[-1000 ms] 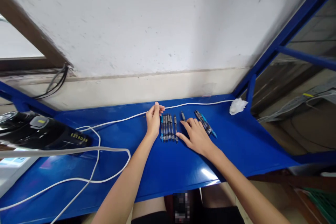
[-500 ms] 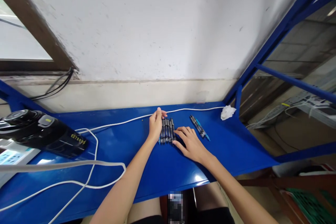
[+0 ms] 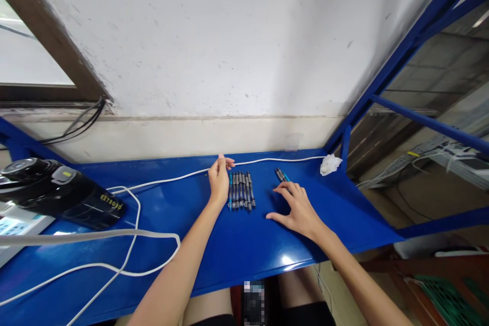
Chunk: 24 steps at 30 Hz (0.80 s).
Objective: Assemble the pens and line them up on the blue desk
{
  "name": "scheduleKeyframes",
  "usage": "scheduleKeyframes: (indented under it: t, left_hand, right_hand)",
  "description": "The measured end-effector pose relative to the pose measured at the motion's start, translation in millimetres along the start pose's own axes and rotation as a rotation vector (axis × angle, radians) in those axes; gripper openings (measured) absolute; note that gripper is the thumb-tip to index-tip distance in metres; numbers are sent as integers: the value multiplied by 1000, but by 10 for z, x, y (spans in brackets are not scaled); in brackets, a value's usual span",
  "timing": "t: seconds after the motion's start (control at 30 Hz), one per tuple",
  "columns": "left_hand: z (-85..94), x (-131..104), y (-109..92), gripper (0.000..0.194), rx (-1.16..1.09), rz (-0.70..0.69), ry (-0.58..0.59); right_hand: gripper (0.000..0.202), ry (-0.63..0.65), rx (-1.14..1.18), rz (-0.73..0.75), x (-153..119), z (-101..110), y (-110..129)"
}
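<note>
A row of several dark pens (image 3: 241, 191) lies side by side on the blue desk, with a light-blue pen (image 3: 230, 191) at its left end. My left hand (image 3: 219, 181) rests on its edge just left of that row, holding nothing, its fingers loosely bent and partly hidden. To the right, my right hand (image 3: 294, 209) hovers open, thumb and fingers apart. Its fingers partly cover a small group of pens (image 3: 280, 174), dark ones and a light-blue one; whether they touch them I cannot tell.
A black bottle (image 3: 69, 193) leans at the left beside a white power strip (image 3: 26, 232). White cable (image 3: 156, 235) loops across the left side of the blue desk (image 3: 237, 249). Crumpled white tissue (image 3: 330, 164) sits near the right frame post. A wall stands behind.
My right hand has moved right, away from the row, over the separate pens and opened wider. My left hand has shifted slightly left, leaving the light-blue pen in fuller view.
</note>
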<state>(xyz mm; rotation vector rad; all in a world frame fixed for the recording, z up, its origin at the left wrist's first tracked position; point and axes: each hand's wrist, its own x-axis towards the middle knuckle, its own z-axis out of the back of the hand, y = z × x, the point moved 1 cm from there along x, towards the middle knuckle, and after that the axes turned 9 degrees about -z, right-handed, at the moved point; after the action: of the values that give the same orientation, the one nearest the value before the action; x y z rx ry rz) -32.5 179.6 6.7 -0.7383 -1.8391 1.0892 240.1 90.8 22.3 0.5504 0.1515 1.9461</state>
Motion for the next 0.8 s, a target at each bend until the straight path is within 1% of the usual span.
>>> scheduleKeyframes:
  t: [0.1,0.2,0.33,0.43,0.5,0.57,0.63,0.7,0.8]
  left_hand:
    - [2,0,-3,56,-9,-3,-9]
    - [5,0,3,54,-12,-12,-8]
    - [7,6,5,54,-13,-5,-9]
    - [-3,6,-13,54,-18,5,-2]
    - [-11,4,-30,54,-20,3,3]
    - [-17,3,-43,54,-21,1,5]
    - [-21,5,-52,54,-25,2,-3]
    - [-21,10,-57,54,-27,1,-10]
    - [-17,16,-58,55,-11,-2,-16]
  right_hand:
    - [74,35,14,36,23,-68,156]
    - [75,58,30,88,136,-172,292]
    - [63,74,23,142,302,-250,386]
    - [56,79,18,160,326,-248,393]
    - [57,58,19,149,296,-222,340]
    - [52,7,7,95,254,-182,219]
    - [41,-68,-43,0,216,-138,39]
    - [34,-134,-133,-93,184,-105,-159]
    - [29,-157,-212,-137,141,-98,-368]
